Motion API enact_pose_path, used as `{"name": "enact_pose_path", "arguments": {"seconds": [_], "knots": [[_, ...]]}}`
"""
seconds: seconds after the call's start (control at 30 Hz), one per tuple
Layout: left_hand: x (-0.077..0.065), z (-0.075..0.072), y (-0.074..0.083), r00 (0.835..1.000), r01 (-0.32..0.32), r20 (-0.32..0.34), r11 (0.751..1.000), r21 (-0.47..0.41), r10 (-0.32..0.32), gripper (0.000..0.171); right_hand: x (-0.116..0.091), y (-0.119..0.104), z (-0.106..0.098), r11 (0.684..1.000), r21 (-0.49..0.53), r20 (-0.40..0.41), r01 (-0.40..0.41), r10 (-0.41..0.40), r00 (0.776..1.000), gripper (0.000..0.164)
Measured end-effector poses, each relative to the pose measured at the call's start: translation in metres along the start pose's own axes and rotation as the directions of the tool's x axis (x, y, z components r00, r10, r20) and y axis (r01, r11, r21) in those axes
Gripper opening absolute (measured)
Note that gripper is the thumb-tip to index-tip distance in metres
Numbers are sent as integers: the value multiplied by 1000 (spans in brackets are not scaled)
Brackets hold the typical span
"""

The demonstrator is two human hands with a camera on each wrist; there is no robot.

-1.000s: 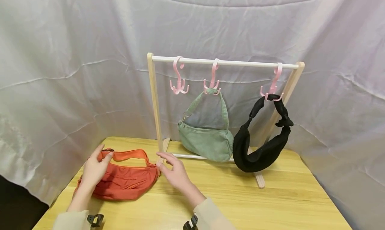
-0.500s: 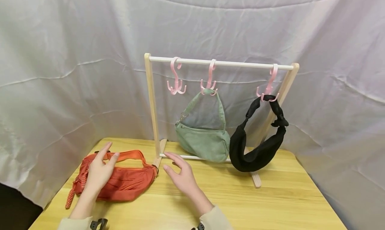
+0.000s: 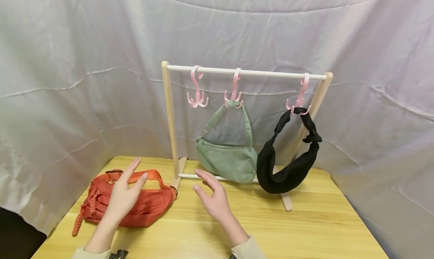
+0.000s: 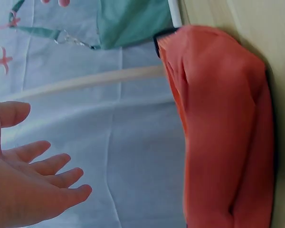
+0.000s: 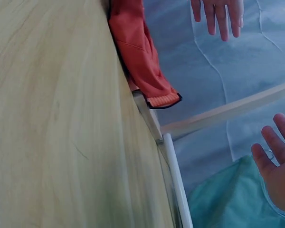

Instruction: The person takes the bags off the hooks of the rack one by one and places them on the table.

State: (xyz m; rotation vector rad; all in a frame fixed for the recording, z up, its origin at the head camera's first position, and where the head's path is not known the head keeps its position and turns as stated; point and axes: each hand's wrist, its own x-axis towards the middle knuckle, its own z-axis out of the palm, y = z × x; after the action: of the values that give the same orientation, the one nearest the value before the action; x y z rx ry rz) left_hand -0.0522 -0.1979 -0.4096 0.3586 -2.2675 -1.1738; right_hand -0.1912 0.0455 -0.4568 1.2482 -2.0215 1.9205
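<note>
Head view, left hand [image 3: 125, 197]: hovers over the red bag [image 3: 154, 206] with fingers extended and thumb set apart; released, grips nothing.
Head view, right hand [image 3: 216, 200]: hovers over the table [image 3: 305, 229], right of the red bag, with fingers gently bent and thumb apart; also released, holds nothing.
Head view, red bag: lies on the table near the left foot of the rack [image 3: 170, 119], with an orange strap [image 3: 153, 175] looped on the far side and a braided pull [image 3: 77, 225] trailing from the left end.
Head view, rack: stands upright on the table before a pale curtain [image 3: 84, 29]; carries three pink hooks [image 3: 197, 102] on the top bar.
Head view, green bag [image 3: 227, 163]: hangs by a strap from the middle hook.
Head view, black bag [image 3: 283, 180]: hangs from the right hook, just beside the green bag; cannot tell whether touching.
Left wrist view, left hand: spreads fingers well apart from the red bag, with nothing in the grasp.
Left wrist view, red bag: rests on the table, blurred slightly.
Right wrist view, right hand: shows separated fingers in front of the green bag; clasps nothing.
Right wrist view, red bag: lies beyond, below the left hand's straight fingers.
</note>
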Motion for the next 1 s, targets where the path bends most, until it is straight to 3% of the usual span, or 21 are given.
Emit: {"name": "enact_pose_path", "arguments": {"seconds": [0.3,0.53,0.83,1.0], "knots": [[-3,12,16,997,-81,-10,996,-41,81,61,2,-4,-15,999,-1,-60,46,-46,997,42],[-1,23,38,987,-159,-49,984,-84,155,59,8,-13,-29,994,19,-111,109,-106,988,42],[10,38,67,967,-254,-74,955,-150,246,59,13,-25,-44,976,8,-205,217,-211,956,44],[19,44,84,958,-284,-80,943,-172,274,60,21,-35,-52,955,-11,-219,295,-291,931,45]]}}
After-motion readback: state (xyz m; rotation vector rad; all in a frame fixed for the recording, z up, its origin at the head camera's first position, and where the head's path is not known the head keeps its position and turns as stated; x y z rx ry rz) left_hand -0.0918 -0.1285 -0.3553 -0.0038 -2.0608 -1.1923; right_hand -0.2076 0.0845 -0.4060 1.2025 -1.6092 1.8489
